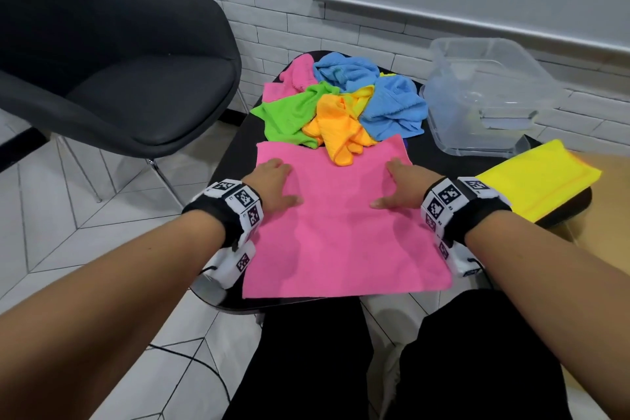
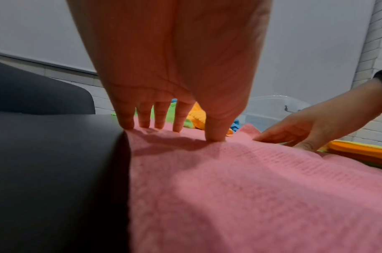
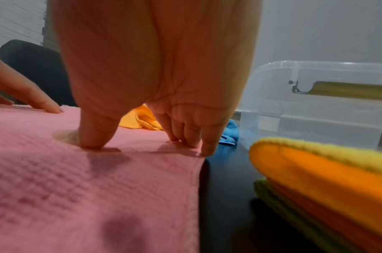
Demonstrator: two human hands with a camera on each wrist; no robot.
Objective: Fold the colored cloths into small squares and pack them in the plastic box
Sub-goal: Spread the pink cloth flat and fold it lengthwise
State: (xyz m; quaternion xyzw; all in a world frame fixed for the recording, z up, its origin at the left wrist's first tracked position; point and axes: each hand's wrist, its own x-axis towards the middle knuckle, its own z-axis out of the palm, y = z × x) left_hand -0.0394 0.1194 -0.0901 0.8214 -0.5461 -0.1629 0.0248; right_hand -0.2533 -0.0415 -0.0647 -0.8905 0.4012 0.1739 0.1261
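Chair point(image 1: 112, 78): dark, left of the work, out of the way.
Surface point(image 1: 235, 153): black and smooth (a cloth may slide on it under a sideways push).
Pink cloth point(image 1: 341, 232): spread flat and unfolded on the near part of the surface, its near edge close to the rim by the person's lap.
Plastic box point(image 1: 484, 102): clear, at the far right of the surface, lid off or not visible; whether anything lies inside I cannot tell.
Loose pile point(image 1: 341, 102): green, orange, blue and a second pink cloth, crumpled behind the flat one; the orange cloth point(image 1: 337, 133) laps onto the pink cloth's far edge.
Folded stack point(image 1: 535, 177): yellow on top, orange and green layers under it in the right wrist view, lying at the right, near the box.
Left hand point(image 1: 272, 184): fingers spread and straight, tips pressing down near the cloth's far left corner, gripping nothing.
Right hand point(image 1: 405, 186): the same, fingers extended and pressing near the far right edge, thumb down on the cloth.
Step, as I judge it: smoothing before the first fold; most cloths are unfolded.
Risk one: the overlapping orange cloth could be caught in the fold if the far edge is lifted without clearing it.
Risk two: uneven pressure could bunch the cloth or skew the corners, giving a crooked square.
Risk three: the near edge could slip off the rim if the cloth is dragged toward the lap.
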